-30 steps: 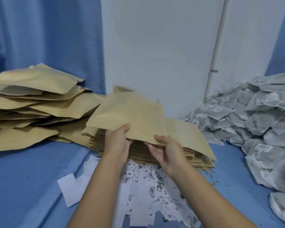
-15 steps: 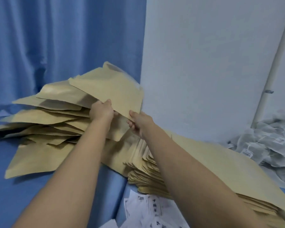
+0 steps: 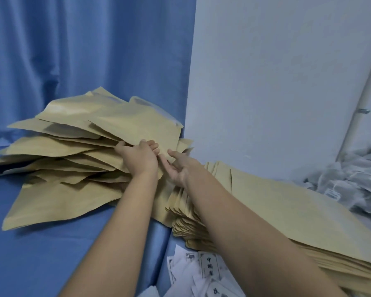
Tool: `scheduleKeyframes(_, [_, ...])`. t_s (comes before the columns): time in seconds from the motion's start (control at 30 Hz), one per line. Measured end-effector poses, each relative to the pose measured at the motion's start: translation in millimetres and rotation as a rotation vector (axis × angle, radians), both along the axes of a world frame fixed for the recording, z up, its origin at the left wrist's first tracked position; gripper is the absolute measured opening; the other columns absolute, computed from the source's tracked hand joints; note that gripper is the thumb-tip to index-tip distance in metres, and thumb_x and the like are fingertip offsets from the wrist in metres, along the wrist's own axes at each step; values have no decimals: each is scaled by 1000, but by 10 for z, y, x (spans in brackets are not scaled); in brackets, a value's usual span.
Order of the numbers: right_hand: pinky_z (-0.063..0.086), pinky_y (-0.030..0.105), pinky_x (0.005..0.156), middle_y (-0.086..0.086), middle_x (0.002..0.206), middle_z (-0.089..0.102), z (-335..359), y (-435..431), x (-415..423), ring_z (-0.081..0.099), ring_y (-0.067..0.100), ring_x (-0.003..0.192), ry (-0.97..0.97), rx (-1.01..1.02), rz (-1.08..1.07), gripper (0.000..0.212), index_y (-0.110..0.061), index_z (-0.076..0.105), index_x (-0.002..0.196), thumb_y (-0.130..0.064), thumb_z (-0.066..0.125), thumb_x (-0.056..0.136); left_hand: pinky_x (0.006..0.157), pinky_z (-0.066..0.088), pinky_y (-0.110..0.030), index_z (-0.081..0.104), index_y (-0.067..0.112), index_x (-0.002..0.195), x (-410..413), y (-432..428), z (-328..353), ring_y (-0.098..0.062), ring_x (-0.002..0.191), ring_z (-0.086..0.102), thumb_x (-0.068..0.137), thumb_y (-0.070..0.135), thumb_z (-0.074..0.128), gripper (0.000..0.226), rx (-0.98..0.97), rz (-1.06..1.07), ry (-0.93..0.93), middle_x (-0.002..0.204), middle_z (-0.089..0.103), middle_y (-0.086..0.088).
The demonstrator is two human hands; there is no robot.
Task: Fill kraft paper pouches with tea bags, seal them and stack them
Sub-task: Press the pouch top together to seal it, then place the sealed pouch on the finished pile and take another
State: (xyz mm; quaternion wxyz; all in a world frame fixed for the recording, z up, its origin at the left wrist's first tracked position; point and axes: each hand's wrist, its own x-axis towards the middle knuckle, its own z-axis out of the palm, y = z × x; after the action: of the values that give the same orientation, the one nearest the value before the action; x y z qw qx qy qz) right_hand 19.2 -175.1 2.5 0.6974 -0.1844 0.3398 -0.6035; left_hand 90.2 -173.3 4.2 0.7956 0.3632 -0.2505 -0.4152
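Your left hand [image 3: 140, 157] grips the near edge of a kraft pouch [image 3: 137, 125], fingers curled over the top of it and thumb out to the left. Your right hand [image 3: 179, 169] lies just beside it on the right, palm turned up and fingers loose, holding nothing. Whether its fingertips touch the pouch's near corner cannot be told. The pouch lies tilted on top of the loose pile of pouches [image 3: 58, 168], which spreads untidily across the far left of the blue cloth [image 3: 51, 254]; whether these are sealed is not clear. Your right forearm crosses over a neat stack of flat pouches [image 3: 276, 202] that runs from the hands toward the near right. Printed paper slips [image 3: 204, 273] lie scattered at the near edge, in front of that stack. A heap of tea bags [image 3: 349, 181] sits at the far right — blurred. Behind the pile hangs a blue curtain [image 3: 84, 50], and a white wall [image 3: 266, 71] stands behind the stack.
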Motion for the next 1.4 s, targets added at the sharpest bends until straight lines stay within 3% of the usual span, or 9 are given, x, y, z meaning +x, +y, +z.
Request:
scheduleKeyframes(0.07, [51,26,90,18,136,45,1,122,-2,59,26,110,6,-18,10,32,6,50,125,1,55,93,53,48,-16,20,5,136,-111,158,0,-12,58,59,95,-2,38,45,-14,56,-45,78,59,-10])
scheduleKeyframes(0.13, [49,29,97,17,115,53,38,259,-2,60,23,81,-3,-21,51,43,6,43,135,5,53,93,55,48,-18,21,6,135,-215,302,19,-13,57,59,92,-2,38,47,-28,110,-74,76,60,-7])
scheduleKeyframes(0.3, [51,25,52,10,74,52,161,588,-155,57,15,44,89,-37,123,28,1,47,116,14,38,93,63,49,-28,30,6,128,-430,583,63,-15,57,57,90,-2,39,40,-24,142,-119,76,61,-5])
scheduleKeyframes(0.43, [47,32,98,22,102,56,71,796,-291,60,30,114,163,-11,160,26,6,45,120,9,36,96,72,41,-27,39,6,126,-453,628,-62,-24,89,57,89,7,47,38,162,203,-198,97,57,-3])
scheduleKeyframes(0.53, [37,36,108,23,90,50,40,812,-347,48,35,128,115,-2,162,11,5,46,94,9,36,97,84,47,-35,40,4,126,-416,525,-156,-33,105,57,87,14,53,42,308,92,-261,119,57,-15])
scheduleKeyframes(0.83, [49,36,98,26,127,55,-16,390,-383,59,36,114,107,50,-71,33,2,42,132,-2,42,100,51,42,-26,58,3,93,-237,75,-88,-15,54,53,93,25,56,22,358,-192,-432,75,64,-8])
scheduleKeyframes(0.97, [57,25,57,24,127,55,25,249,-399,64,35,104,113,70,-153,34,3,42,133,4,40,98,51,45,-26,57,-5,104,-242,-114,11,-17,49,50,93,6,54,16,376,-241,-419,63,55,-10])
scheduleKeyframes(1.13, [47,18,35,24,125,57,28,92,-146,62,18,43,246,28,-192,35,8,45,129,12,39,94,40,48,-18,52,-7,111,-38,-118,29,-10,31,55,91,-8,43,22,315,-177,-217,49,59,-4])
scheduleKeyframes(1.4, [54,19,46,20,118,59,111,-145,683,63,18,47,304,-56,-51,33,5,50,123,13,40,92,37,46,-18,47,-12,118,783,-187,46,-11,33,58,91,-9,42,27,232,-13,68,89,58,-18])
